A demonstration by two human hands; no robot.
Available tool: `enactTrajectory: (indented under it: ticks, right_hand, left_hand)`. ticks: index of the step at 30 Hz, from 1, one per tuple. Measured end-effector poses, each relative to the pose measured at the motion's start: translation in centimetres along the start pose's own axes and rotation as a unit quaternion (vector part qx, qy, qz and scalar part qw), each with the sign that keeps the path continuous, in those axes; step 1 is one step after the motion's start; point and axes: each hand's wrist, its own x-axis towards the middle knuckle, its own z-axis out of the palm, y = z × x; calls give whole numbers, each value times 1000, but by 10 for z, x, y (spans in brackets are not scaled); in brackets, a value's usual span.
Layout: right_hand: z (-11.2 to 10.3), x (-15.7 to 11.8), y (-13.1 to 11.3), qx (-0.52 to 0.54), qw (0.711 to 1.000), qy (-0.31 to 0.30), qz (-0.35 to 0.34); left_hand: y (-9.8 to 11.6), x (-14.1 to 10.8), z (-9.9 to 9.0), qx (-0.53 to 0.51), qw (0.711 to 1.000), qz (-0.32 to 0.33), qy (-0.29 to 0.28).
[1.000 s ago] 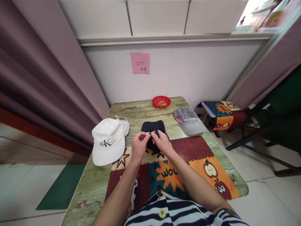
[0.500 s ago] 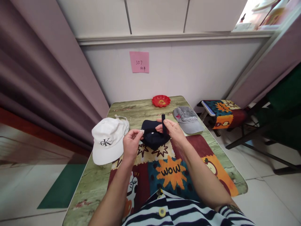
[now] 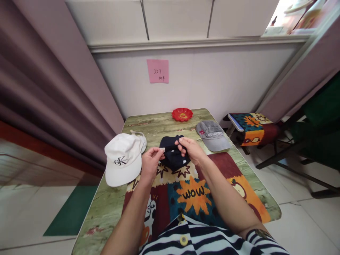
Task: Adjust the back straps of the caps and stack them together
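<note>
A dark navy cap [image 3: 174, 159] lies near the middle of the table with its inside partly showing. My left hand [image 3: 153, 158] pinches the cap's left edge by a small white tag. At the cap's right side, my right hand [image 3: 189, 147] has its fingers closed on the dark strap. To the left sits a white cap [image 3: 123, 157] with black letters on its front, its strap pointing away. A grey cap [image 3: 213, 135] with a red mark rests beyond my right hand.
A red scalloped dish [image 3: 182, 114] stands at the far edge of the wooden-patterned table [image 3: 106, 216]. Under my forearms lies a colourful mat [image 3: 193, 194]. A covered stool [image 3: 251, 128] stands right of the table, and a pink note [image 3: 158, 71] is on the wall.
The strap that stood upright in my right hand is now lowered against the cap. My right hand has dropped slightly and its fingers are more curled. My left hand has moved slightly right.
</note>
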Motion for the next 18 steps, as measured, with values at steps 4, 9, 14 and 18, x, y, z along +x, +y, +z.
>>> enactTrajectory:
  ticks: [4, 9, 14, 18]
  right_hand:
    - [7, -8, 17, -266, 956, 43, -120]
    - [13, -10, 31, -386, 907, 73, -151]
    - [18, -6, 32, -373, 913, 75, -146]
    - [19, -4, 33, -363, 916, 88, -144]
  left_hand:
    - [-2, 1, 0, -28, 999, -19, -9]
    - [-3, 0, 1, -71, 995, -62, -28]
    - [-3, -1, 1, -65, 996, -59, -29]
    - [-4, -2, 2, -44, 998, -40, -21]
